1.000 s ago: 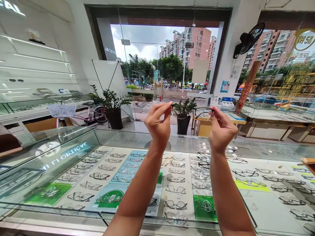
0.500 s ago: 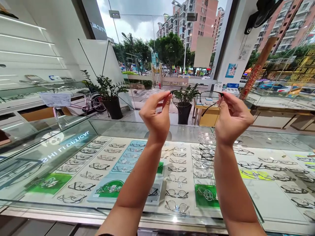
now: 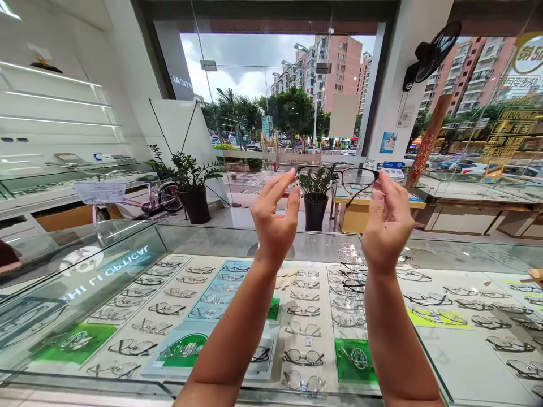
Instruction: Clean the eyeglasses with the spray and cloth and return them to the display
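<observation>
we hold a pair of dark-rimmed glasses (image 3: 339,180) up at arm's length, just above the middle of the view, lenses facing the street window. our left hand (image 3: 275,217) pinches the left end of the frame between thumb and fingertips, the other fingers loosely spread. our right hand (image 3: 387,217) is clamped on the right end of the frame, thumb and fingers closed round the hinge, with one temple arm angling down toward 7 o'clock behind the lens. both hands are raised and well apart, the glasses spanning the gap between them.

below our forearms lies the glass-topped table (image 3: 458,362), a display case with rows of spectacle frames (image 3: 303,357) laid flat inside on white, blue and green cards. beyond the glasses at 12 o'clock a small potted plant (image 3: 316,195) stands on the floor; a larger potted plant (image 3: 190,181) stands at 10 o'clock, with a pink bicycle (image 3: 144,198) just beside it. a black wall fan (image 3: 430,56) hangs at 2 o'clock.
</observation>
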Available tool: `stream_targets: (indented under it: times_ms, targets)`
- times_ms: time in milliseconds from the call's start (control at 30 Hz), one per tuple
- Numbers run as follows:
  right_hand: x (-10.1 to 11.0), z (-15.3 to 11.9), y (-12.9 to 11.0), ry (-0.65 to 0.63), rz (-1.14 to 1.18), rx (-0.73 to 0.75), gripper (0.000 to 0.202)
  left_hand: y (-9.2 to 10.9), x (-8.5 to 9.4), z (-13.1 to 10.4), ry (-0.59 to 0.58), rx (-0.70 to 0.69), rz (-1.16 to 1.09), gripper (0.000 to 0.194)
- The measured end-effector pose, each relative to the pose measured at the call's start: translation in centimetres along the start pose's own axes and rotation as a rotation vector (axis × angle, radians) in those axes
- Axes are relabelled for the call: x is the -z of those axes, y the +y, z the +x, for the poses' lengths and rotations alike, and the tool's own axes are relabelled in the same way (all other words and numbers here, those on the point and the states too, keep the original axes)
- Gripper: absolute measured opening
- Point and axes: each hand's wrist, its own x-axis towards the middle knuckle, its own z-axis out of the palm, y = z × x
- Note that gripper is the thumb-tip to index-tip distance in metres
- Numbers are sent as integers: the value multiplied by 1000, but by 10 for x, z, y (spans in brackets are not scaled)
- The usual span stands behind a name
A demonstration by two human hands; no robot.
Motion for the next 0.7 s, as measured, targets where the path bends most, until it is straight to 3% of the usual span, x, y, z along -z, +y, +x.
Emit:
stream_targets:
  times_ms: [300,500,700]
  targets:
    - [10,27,-24,4,-5,50,40,31,8,40,81,-82,26,25]
    - [2,65,-18,22,28,86,25,27,10,67,149,-90,20,15]
    - [8,80,-27,-58,36,134,19,18,14,78,97,-149,-23,17]
